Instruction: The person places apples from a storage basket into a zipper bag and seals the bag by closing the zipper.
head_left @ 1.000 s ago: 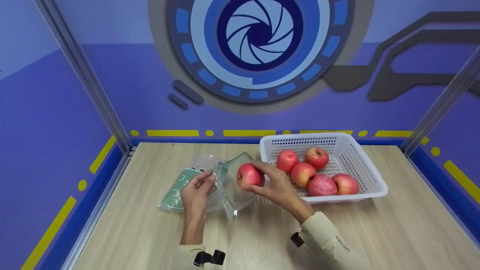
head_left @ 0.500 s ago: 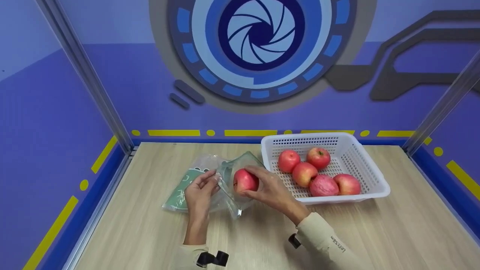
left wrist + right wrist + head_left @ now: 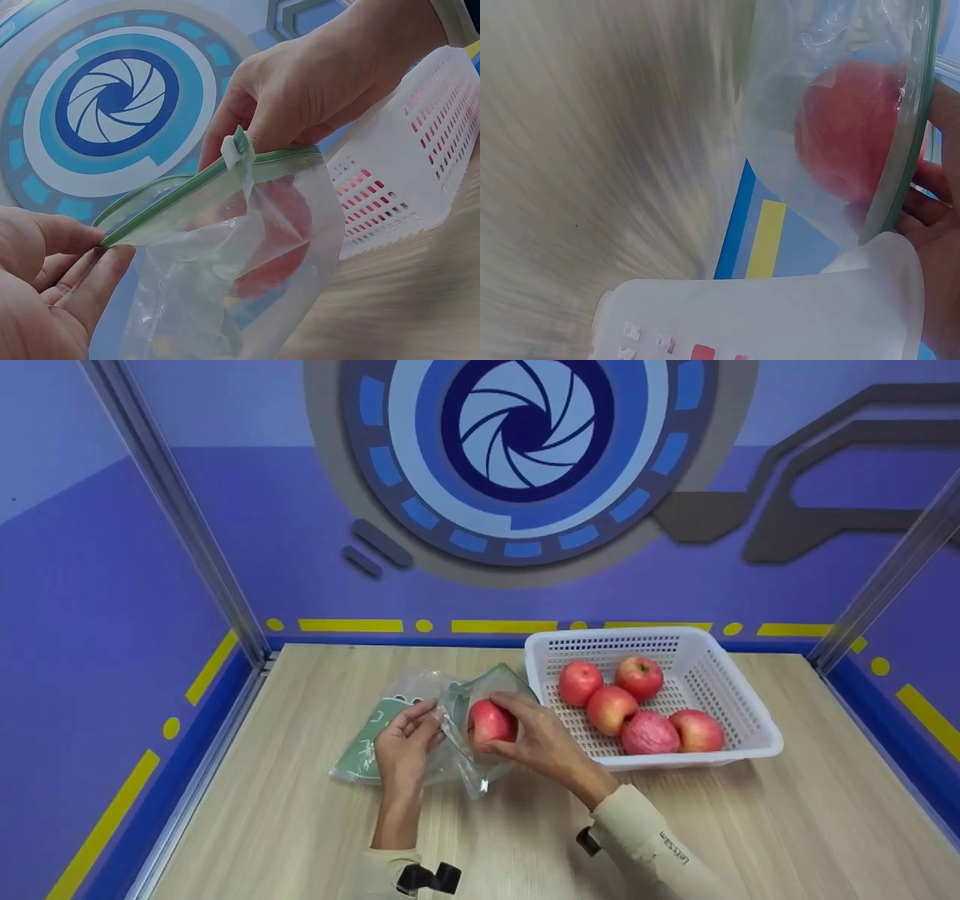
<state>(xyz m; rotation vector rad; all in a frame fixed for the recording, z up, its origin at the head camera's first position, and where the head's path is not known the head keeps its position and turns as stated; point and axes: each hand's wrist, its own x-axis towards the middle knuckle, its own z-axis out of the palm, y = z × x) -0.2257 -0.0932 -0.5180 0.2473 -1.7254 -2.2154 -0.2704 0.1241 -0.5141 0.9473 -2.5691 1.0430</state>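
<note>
My left hand (image 3: 405, 742) pinches the green zip edge of a clear plastic zip bag (image 3: 202, 277) between thumb and fingers. The bag's mouth gapes open, with a white slider on its zip. My right hand (image 3: 544, 739) grips a red apple (image 3: 492, 723) at the bag's mouth. Through the clear film the apple (image 3: 847, 131) shows inside the bag in the right wrist view, and the fingers reach in past the zip edge. Under and beside my left hand lies a green-printed clear plastic package (image 3: 367, 739); part of it is hidden.
To the right stands a white perforated basket (image 3: 739, 690) close to my right hand, with several red apples (image 3: 611, 709) in it. The wooden table (image 3: 300, 840) ends at a blue-purple back wall (image 3: 285, 547). Metal posts (image 3: 187, 510) rise at the corners.
My right hand has moved slightly left and down, carrying the apple into the bag's mouth. My left hand keeps its pinch on the bag's edge. The whole head view shifts slightly.
</note>
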